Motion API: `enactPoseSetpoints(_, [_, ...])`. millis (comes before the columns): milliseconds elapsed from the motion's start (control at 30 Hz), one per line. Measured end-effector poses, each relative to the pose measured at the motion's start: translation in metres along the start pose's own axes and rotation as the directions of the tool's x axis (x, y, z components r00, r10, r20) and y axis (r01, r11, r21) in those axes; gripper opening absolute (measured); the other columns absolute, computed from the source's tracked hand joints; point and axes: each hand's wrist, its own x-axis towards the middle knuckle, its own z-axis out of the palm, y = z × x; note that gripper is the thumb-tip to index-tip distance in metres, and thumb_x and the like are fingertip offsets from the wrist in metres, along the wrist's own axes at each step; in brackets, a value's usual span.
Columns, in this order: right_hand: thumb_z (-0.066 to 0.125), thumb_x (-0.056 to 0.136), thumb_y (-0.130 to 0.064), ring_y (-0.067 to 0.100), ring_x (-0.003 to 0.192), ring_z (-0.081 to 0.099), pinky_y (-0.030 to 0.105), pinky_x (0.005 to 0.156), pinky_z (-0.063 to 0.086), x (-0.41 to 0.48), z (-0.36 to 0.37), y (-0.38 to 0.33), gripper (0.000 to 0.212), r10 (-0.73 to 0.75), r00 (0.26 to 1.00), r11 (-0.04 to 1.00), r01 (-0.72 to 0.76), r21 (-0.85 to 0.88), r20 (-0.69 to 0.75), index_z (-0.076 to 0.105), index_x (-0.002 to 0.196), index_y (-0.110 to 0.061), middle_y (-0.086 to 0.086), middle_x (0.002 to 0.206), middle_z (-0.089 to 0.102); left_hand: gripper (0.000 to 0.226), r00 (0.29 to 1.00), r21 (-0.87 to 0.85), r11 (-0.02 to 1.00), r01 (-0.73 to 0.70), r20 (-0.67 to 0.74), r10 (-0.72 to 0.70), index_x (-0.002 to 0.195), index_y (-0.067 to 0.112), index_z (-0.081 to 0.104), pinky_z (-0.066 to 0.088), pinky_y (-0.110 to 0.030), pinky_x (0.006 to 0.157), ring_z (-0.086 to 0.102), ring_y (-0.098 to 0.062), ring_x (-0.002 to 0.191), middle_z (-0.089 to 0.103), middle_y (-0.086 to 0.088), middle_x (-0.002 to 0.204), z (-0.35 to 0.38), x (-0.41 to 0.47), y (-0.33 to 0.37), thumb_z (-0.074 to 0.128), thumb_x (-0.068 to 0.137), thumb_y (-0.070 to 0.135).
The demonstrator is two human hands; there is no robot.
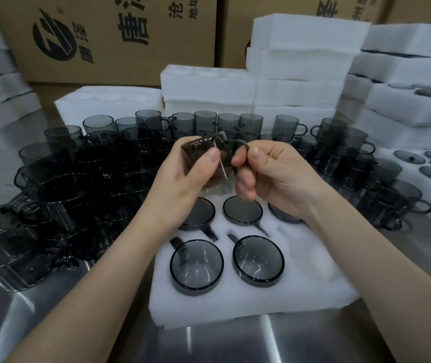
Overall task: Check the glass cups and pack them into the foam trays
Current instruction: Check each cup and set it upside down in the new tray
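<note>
Above the tray (261,305), your left hand (183,184) grips the tilted cup (198,150) by its body; your right hand (274,176) pinches its handle, pointing right. The empty pocket (303,258) waits at the tray's near-right corner, nearer your right hand.

Left cardboard box (104,61) — round black logo, large sideways 唐, smaller 地址; right cardboard box (261,3) — characters cropped, unreadable.
</note>
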Motion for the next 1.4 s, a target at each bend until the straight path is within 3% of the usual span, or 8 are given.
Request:
enactPoseSetpoints(133, [0.062,0.083,-0.038,0.012,0.043,0.046,0.022,0.05,0.04,0.0,-0.002,0.0,0.026,0.03,0.998,1.0,-0.03,0.001,-0.055,0.067,0.065,-0.021,-0.004,0.05,0.045,0.041,1.0,0.039,0.999,-0.022,0.0,0.022,0.109,0.025,0.055,0.052,-0.023,0.085,0.062,0.003,0.093,0.067,0.02,0.092,0.002,0.001,0.0,0.07,0.074,0.041])
enactPoseSetpoints(433, [0.052,0.089,-0.042,0.017,0.046,0.042,0.021,0.051,0.039,0.004,-0.005,0.007,0.048,0.06,0.971,0.955,-0.123,-0.269,-0.232,0.051,0.046,-0.021,0.002,0.051,0.042,0.051,0.993,0.12,0.986,-0.112,0.033,0.109,0.112,0.022,0.057,0.048,-0.015,0.083,0.065,-0.001,0.094,0.067,0.017,0.097,0.001,0.001,-0.001,0.081,0.068,0.014])
enactPoseSetpoints(600, [0.065,0.081,-0.03,0.015,0.06,0.055,0.025,0.057,0.049,0.002,-0.006,0.005,0.013,-0.174,0.935,0.889,0.015,-0.458,-0.309,0.064,0.083,-0.017,0.0,0.073,0.061,0.058,0.99,0.18,0.976,-0.124,-0.044,0.134,0.114,0.025,0.06,0.051,-0.022,0.089,0.065,-0.007,0.102,0.068,0.011,0.105,0.0,0.003,-0.003,0.085,0.062,0.019])
enactPoseSetpoints(700, [0.072,0.075,-0.021,0.023,0.07,0.052,0.027,0.058,0.049,0.001,-0.004,0.004,0.031,-0.217,0.934,0.873,0.055,-0.484,-0.285,0.062,0.104,-0.021,-0.003,0.085,0.059,0.056,0.993,0.201,0.974,-0.107,-0.034,0.116,0.112,0.032,0.062,0.05,-0.018,0.087,0.065,-0.004,0.102,0.069,0.015,0.106,0.001,0.003,-0.003,0.085,0.062,0.022])
enactPoseSetpoints(833, [0.075,0.073,-0.019,0.024,0.08,0.06,0.036,0.074,0.054,0.001,0.001,0.002,0.034,-0.21,0.951,0.848,0.063,-0.526,-0.225,0.065,0.106,-0.019,0.012,0.097,0.066,0.057,0.995,0.236,0.967,-0.094,-0.016,0.101,0.116,0.032,0.064,0.051,-0.025,0.09,0.065,-0.007,0.104,0.07,0.013,0.107,0.001,0.002,-0.003,0.084,0.063,0.022])
enactPoseSetpoints(933, [0.081,0.068,-0.024,0.026,0.088,0.064,0.039,0.083,0.053,-0.001,0.001,0.002,0.034,-0.218,0.949,0.824,0.053,-0.564,-0.229,0.063,0.097,-0.019,0.004,0.095,0.069,0.06,0.994,0.294,0.95,-0.105,0.005,0.108,0.119,0.029,0.063,0.051,-0.032,0.094,0.065,-0.007,0.105,0.069,0.011,0.108,0.003,0.002,-0.002,0.085,0.063,0.021])
enactPoseSetpoints(1167, [0.08,0.055,-0.055,0.007,0.067,0.056,0.023,0.059,0.047,0.002,0.007,0.006,0.049,-0.248,0.905,0.754,-0.044,-0.656,-0.345,0.05,0.076,-0.023,-0.008,0.07,0.06,0.07,0.979,0.476,0.856,-0.202,0.083,0.185,0.128,0.024,0.06,0.042,-0.011,0.094,0.058,0.004,0.107,0.062,0.022,0.112,0.006,0.0,-0.002,0.089,0.064,0.02])
enactPoseSetpoints(1400, [0.068,0.09,-0.023,0.005,0.054,0.049,0.02,0.051,0.043,0.007,0.003,0.007,0.03,-0.283,0.842,0.874,0.029,-0.486,-0.459,0.053,0.064,-0.015,-0.006,0.056,0.053,0.066,0.97,0.461,0.853,-0.245,0.118,0.214,0.125,0.034,0.059,0.047,-0.019,0.094,0.06,0.0,0.106,0.066,0.017,0.109,0.007,0.0,0.0,0.084,0.064,0.035])
